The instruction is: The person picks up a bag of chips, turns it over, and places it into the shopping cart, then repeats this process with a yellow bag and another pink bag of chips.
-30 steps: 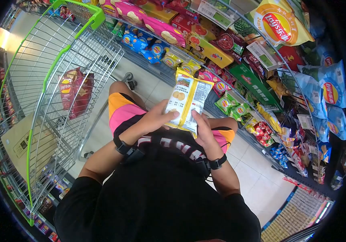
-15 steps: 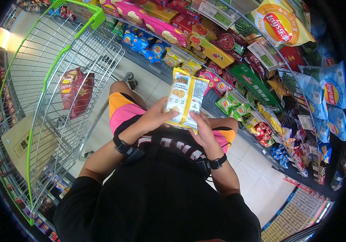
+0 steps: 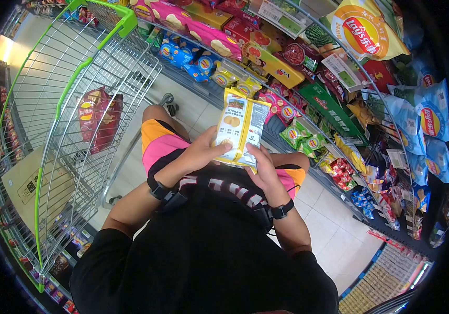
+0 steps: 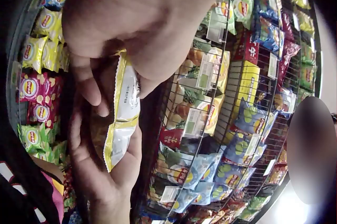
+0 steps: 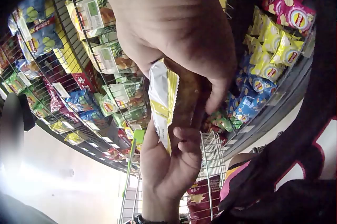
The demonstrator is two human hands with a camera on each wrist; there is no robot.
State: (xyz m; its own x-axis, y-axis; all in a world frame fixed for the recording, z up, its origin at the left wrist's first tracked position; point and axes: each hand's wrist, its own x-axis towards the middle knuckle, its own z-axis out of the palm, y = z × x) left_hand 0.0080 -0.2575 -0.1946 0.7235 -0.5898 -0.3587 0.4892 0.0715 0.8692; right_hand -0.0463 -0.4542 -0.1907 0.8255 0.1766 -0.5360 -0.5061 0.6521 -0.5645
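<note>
A yellow-edged snack bag (image 3: 241, 125) is held in front of the lap, its printed white back facing up. The left hand (image 3: 206, 152) grips its left side, thumb across the lower left of the print. On the lower right corner the right hand (image 3: 265, 168) has its thumb on top and its fingers beneath. In the left wrist view the bag (image 4: 126, 109) appears edge-on between the left hand (image 4: 131, 18) above and the right hand (image 4: 105, 166) below. The right wrist view shows the bag (image 5: 160, 105) between the right hand (image 5: 174, 29) and the left hand (image 5: 171, 168).
At the left stands a wire shopping cart (image 3: 84, 65) with a green rim, holding a red snack bag (image 3: 100, 119) and a tan paper item (image 3: 31, 183). Shelves of snacks (image 3: 334, 112) run along the front and right. Tiled floor (image 3: 321, 225) lies between shelf and person.
Over the last second the bag has tilted slightly and shifted a little left, with the right hand moving along with it. The left hand has barely moved.
</note>
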